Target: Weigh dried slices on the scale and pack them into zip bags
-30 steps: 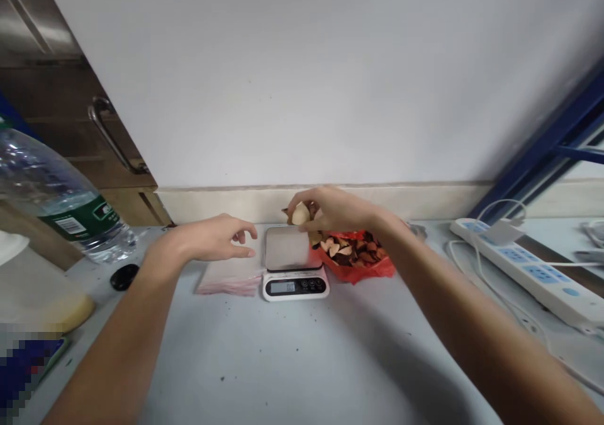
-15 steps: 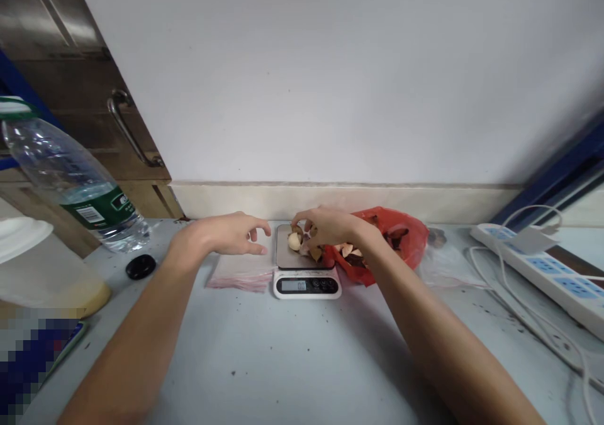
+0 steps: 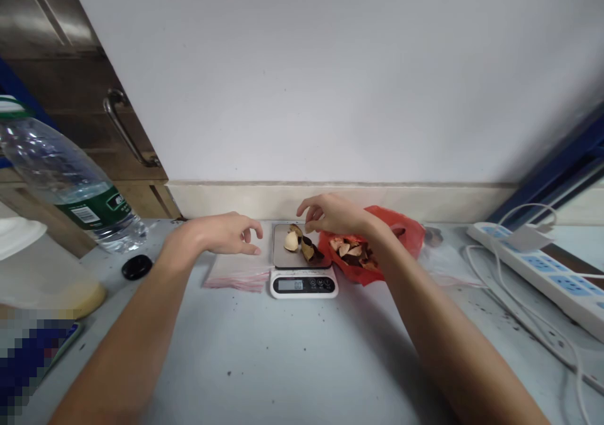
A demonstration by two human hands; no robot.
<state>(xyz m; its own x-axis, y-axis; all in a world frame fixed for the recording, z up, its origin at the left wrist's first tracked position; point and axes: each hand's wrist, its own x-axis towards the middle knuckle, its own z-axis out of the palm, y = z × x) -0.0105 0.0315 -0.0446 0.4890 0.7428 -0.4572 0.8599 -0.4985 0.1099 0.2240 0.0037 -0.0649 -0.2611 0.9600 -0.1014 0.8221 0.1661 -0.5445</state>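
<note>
Several dried brown and cream peel-like pieces (image 3: 309, 249) lie on the metal plate of a small digital scale (image 3: 278, 258), whose display appears to read zero. Above the plate's right side hovers my right hand (image 3: 330, 213), fingers curved and apart, with nothing visible in them. Under my right wrist sits a red plastic bag (image 3: 410, 227), open at the top and filled with more such dried pieces (image 3: 349, 252). My left hand (image 3: 231, 233) hangs over a stack of clear zip bags (image 3: 236, 277) left of the scale, thumb and fingers apart and holding nothing.
On the left stand a water bottle (image 3: 101, 208), a black round lid (image 3: 136, 266) and a white-lidded tub (image 3: 51, 280). To the right are a clear plastic bag (image 3: 446, 264), a white power strip (image 3: 542, 274) and loose white cables (image 3: 519, 315). A white wall (image 3: 302, 98) rises behind.
My right hand has lifted off the pieces on the scale and moved up and right, with its fingers opened. The pieces stay on the plate. My left hand keeps nearly the same pose.
</note>
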